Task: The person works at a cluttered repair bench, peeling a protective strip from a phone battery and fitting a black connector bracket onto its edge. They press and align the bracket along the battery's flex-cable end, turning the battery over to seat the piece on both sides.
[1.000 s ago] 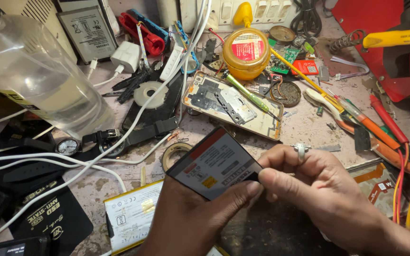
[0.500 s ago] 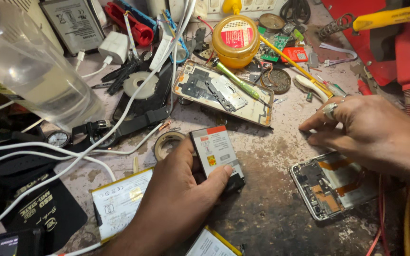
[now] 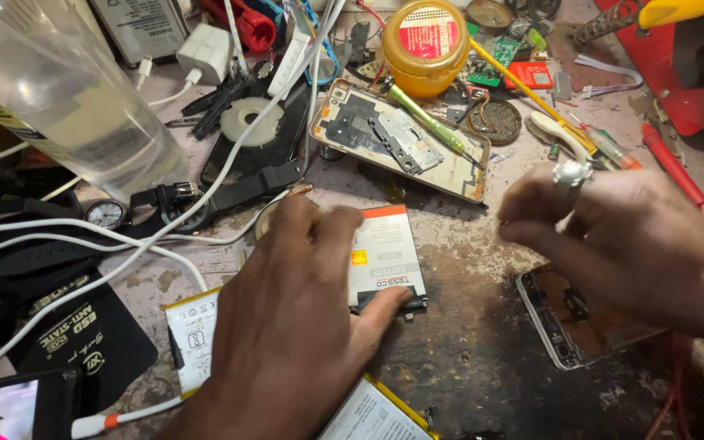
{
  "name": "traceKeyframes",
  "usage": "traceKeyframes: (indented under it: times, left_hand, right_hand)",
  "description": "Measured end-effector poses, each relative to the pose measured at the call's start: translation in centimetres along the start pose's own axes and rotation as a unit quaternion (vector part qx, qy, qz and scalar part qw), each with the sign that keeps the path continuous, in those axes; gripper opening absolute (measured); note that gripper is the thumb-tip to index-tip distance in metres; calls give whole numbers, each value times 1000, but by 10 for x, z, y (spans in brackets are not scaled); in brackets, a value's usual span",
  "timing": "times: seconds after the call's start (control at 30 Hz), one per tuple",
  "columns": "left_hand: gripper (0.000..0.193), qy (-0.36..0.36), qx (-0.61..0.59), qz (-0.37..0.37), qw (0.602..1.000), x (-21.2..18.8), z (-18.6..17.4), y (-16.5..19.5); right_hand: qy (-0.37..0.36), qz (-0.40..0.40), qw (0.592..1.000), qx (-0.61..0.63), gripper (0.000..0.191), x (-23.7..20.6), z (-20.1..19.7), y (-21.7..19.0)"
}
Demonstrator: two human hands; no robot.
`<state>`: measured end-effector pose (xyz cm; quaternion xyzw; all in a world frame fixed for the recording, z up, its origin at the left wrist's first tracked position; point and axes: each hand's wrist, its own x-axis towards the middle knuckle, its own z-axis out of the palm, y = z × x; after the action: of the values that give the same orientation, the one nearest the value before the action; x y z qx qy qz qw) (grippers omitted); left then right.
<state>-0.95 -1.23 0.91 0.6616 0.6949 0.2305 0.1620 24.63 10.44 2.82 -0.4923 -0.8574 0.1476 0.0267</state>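
Observation:
My left hand (image 3: 287, 326) lies over a flat white phone battery with an orange top strip (image 3: 386, 254) that rests on the worn bench. Its fingers cover the battery's left side and the thumb presses its lower edge. My right hand (image 3: 625, 236), with a silver ring (image 3: 572, 173), hovers to the right with its fingertips pinched together. It is blurred, and nothing shows between the fingers. Under it lies an opened phone body (image 3: 576, 330), partly hidden by the hand.
A gutted phone frame (image 3: 401, 134) with a green screwdriver (image 3: 425, 122) lies behind the battery. Behind that stands a yellow jar (image 3: 425, 41). A clear plastic bottle (image 3: 59, 90), white cables (image 3: 124, 253), a wristwatch (image 3: 107, 213) and a black bag (image 3: 83, 334) crowd the left. Two more batteries (image 3: 193, 334) lie near me.
Both hands held the battery up a second ago. My left hand has since lowered it flat onto the bench, while my right hand let go and moved right over the opened phone.

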Motion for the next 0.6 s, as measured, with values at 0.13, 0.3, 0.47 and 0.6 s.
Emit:
traceKeyframes:
  times: [0.13,0.3,0.47,0.6]
  left_hand:
    - [19,102,-77,245,961,-1,7,-6]
    - [16,95,-88,232,964,1,22,-13]
    - [15,86,-96,223,966,-1,28,-15]
    - [14,71,-88,213,970,-3,29,-16]
  right_hand:
    - [21,-165,977,132,24,-8,15,-8]
    - [7,-216,963,163,38,-5,22,-9]
    - [52,-245,960,126,17,-15,31,-17]
    - [88,-224,965,103,18,-25,38,-26]
